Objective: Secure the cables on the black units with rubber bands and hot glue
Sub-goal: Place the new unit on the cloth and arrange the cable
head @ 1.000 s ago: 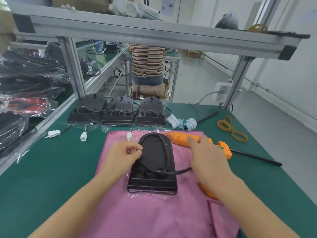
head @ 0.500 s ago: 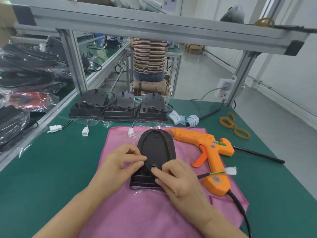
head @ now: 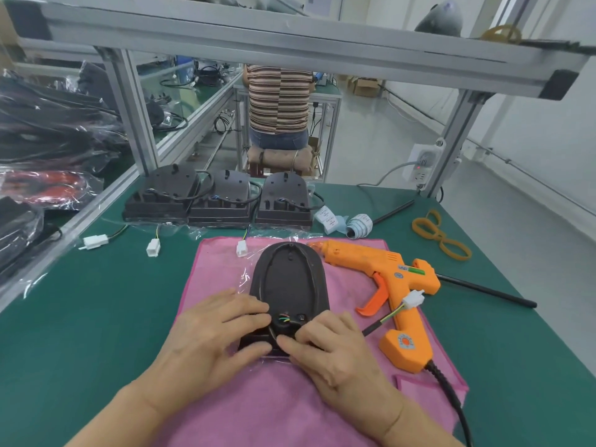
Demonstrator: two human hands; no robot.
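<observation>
Left hand [head: 209,330] and right hand [head: 332,346] fingers curled on the cable [head: 285,322] at near end of black unit [head: 290,285], on pink cloth [head: 225,262] mid-tabletop — routing judged in progress. Glue gun [head: 387,272] untouched beside it; rubber bands [head: 440,235] lie near right edge. Three units [head: 219,198] at far edge — status unclear.

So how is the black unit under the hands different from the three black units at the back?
The black unit on the pink cloth lies alone between both hands, while the three black units at the back sit side by side on the green table. Its white connector trails across the orange glue gun; theirs lie in front of them. All share the same dark, rounded shape.
</observation>
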